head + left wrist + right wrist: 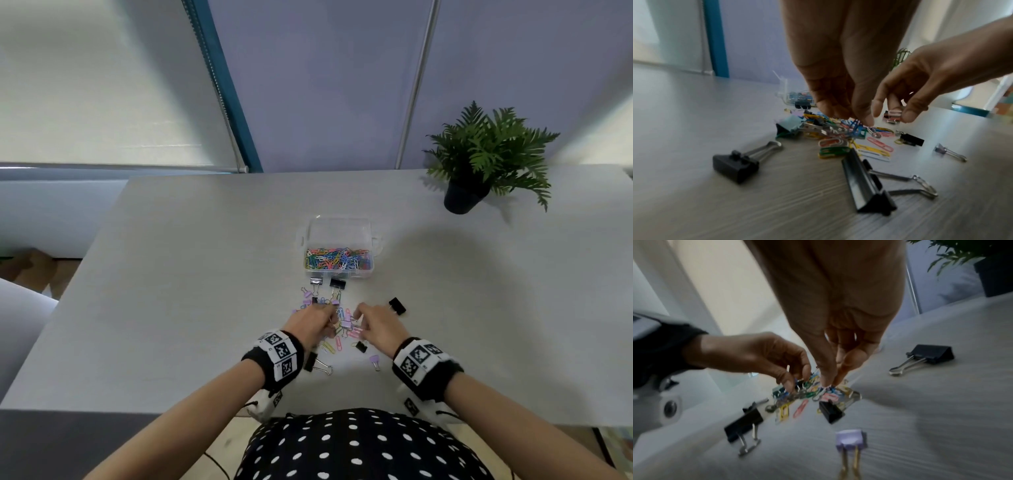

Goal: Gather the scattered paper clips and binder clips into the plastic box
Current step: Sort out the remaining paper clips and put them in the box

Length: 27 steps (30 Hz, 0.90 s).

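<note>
The clear plastic box (308, 236) stands open at mid-table, with many coloured paper clips in it. In front of it lies a pile of paper clips (337, 344) and binder clips. My left hand (330, 317) reaches down into the pile, and its fingertips (867, 121) pinch blue paper clips (856, 127). My right hand (358, 317) is just to the right, and it pinches a pink clip (895, 112) between thumb and forefinger. The two hands almost touch over the pile (809, 391). Black binder clips (865, 185) (933, 353) and a purple one (851, 439) lie around it.
A potted fern (479, 157) stands at the table's back right. Two black binder clips (338, 283) lie right in front of the box. The table's near edge (137, 407) is close to my body. A window blind and a blue frame rise behind the table.
</note>
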Each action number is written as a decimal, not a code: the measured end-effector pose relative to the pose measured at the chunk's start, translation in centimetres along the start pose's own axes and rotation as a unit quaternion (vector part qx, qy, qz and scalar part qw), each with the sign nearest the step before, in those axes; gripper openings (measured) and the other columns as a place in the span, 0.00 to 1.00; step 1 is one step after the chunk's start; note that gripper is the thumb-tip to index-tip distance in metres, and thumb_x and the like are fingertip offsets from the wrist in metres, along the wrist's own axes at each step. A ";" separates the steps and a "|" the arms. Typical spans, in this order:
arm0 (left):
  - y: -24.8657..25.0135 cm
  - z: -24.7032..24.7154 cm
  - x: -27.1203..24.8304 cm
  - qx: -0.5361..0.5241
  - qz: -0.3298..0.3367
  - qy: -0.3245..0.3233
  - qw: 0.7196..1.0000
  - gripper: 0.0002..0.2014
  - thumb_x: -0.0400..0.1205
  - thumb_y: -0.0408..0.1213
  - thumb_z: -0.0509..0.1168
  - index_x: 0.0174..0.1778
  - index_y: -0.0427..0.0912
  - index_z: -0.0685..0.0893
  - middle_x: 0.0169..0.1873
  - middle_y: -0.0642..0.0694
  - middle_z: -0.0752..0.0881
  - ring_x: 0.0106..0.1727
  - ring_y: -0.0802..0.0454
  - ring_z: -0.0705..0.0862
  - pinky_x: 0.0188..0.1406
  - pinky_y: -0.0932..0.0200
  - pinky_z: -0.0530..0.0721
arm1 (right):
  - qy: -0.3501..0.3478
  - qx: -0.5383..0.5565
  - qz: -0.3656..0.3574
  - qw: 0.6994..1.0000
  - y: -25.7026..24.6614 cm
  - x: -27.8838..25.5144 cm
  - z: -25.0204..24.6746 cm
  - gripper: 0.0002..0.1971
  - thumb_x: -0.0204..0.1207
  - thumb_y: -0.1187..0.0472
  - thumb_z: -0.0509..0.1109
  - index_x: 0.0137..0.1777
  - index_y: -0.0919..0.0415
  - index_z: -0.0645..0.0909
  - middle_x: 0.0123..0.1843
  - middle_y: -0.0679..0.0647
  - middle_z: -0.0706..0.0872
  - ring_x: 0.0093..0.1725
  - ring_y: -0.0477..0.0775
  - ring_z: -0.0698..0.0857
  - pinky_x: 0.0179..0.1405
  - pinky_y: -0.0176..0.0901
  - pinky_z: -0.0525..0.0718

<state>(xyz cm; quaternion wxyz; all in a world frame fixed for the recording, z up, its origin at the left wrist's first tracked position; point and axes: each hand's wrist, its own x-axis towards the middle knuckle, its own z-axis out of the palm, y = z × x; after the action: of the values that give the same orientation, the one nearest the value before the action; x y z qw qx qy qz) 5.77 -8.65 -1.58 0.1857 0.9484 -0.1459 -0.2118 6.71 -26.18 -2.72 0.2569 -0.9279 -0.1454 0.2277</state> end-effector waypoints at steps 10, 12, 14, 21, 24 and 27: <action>1.7 1.9 0.4 0.064 -0.038 0.010 0.997 0.08 0.79 0.30 0.64 0.53 0.35 0.78 0.55 0.38 0.82 0.57 0.40 0.82 0.57 0.48 0.82 | 0.019 -0.097 0.025 0.995 -0.8 0.5 2.0 0.09 0.74 0.66 0.68 0.52 0.66 0.74 0.56 0.61 0.80 0.58 0.62 0.77 0.51 0.52 0.78; 1.8 1.6 0.5 0.054 -0.045 0.000 0.998 0.07 0.79 0.30 0.64 0.51 0.34 0.80 0.54 0.38 0.82 0.56 0.40 0.82 0.57 0.48 0.83 | 0.010 -0.100 0.024 0.995 -0.5 0.6 1.8 0.09 0.74 0.64 0.69 0.52 0.65 0.75 0.56 0.60 0.79 0.59 0.60 0.75 0.53 0.51 0.77; 1.8 1.3 0.6 0.046 -0.048 -0.008 0.998 0.06 0.78 0.30 0.65 0.49 0.34 0.81 0.54 0.38 0.82 0.55 0.40 0.83 0.57 0.48 0.83 | 0.000 -0.084 0.031 0.996 -0.3 0.7 1.5 0.08 0.73 0.62 0.70 0.47 0.62 0.75 0.54 0.59 0.79 0.57 0.60 0.77 0.53 0.51 0.77; 0.3 -0.5 1.0 -0.039 -0.056 -0.061 0.996 0.04 0.78 0.32 0.65 0.46 0.38 0.82 0.51 0.42 0.86 0.54 0.46 0.84 0.56 0.55 0.81 | -0.021 -0.007 0.026 0.999 1.0 0.8 0.0 0.10 0.68 0.68 0.70 0.36 0.55 0.72 0.40 0.52 0.81 0.43 0.55 0.83 0.41 0.44 0.76; -0.5 -2.4 1.0 -0.102 -0.064 -0.055 0.991 0.06 0.78 0.32 0.66 0.48 0.36 0.84 0.50 0.43 0.87 0.50 0.51 0.84 0.55 0.62 0.80 | -0.029 0.071 0.033 0.997 1.7 0.8 -1.7 0.07 0.67 0.67 0.74 0.39 0.57 0.78 0.37 0.49 0.82 0.37 0.47 0.80 0.37 0.34 0.76; -1.4 -4.6 1.6 -0.173 -0.088 -0.031 0.980 0.00 0.78 0.31 0.66 0.42 0.40 0.81 0.43 0.43 0.86 0.40 0.52 0.83 0.48 0.59 0.84 | -0.030 0.231 0.048 0.971 1.2 0.9 -3.9 0.07 0.71 0.69 0.71 0.49 0.66 0.82 0.39 0.54 0.86 0.33 0.46 0.84 0.31 0.29 0.81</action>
<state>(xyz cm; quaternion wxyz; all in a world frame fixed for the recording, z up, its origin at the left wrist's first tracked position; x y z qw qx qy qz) 9.55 -6.67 1.14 0.3233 0.9039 -0.0283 -0.2785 9.62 -28.47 -0.68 0.4484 -0.8421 -0.0516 0.2951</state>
